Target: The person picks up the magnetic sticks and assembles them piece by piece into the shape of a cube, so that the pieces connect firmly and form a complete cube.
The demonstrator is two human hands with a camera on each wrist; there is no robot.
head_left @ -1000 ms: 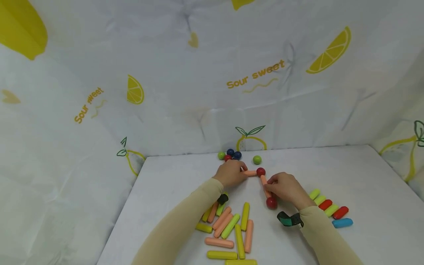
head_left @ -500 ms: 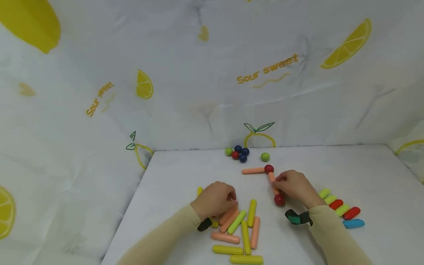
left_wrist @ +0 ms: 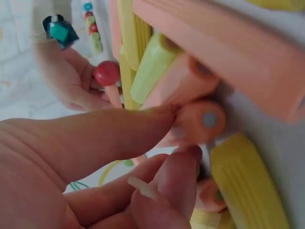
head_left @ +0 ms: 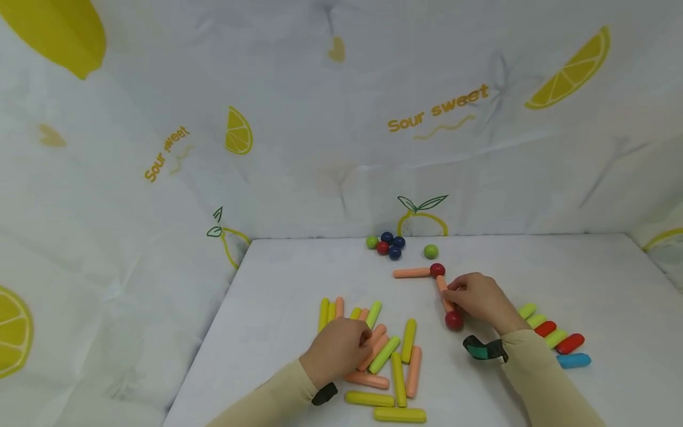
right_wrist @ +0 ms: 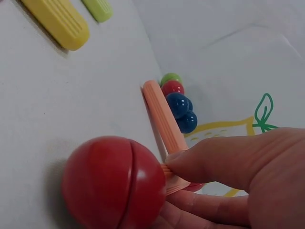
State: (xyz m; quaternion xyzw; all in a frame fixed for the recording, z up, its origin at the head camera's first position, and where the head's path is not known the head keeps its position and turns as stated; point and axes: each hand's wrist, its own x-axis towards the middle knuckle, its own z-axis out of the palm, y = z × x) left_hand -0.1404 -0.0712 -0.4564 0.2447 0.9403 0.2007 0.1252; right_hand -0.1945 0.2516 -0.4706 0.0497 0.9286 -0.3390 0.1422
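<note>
My right hand pinches an orange stick with a red ball at its near end. Another red ball sits at its far end, and a second orange stick runs left from there, forming a corner on the table. My left hand is low over a loose group of sticks. In the left wrist view, its thumb and a finger close about the end of an orange stick, which shows a grey dot. Beside it lie a light green stick and a yellow stick.
Several blue, green and red balls cluster at the table's back edge, and one green ball lies apart. Shorter green, red and blue sticks lie right of my right forearm. Yellow sticks lie near the front. A printed cloth hangs behind.
My left hand has let go of the far orange stick and come down toward me to the loose sticks. My right hand keeps its hold on the joined piece. The head view has shifted slightly.
</note>
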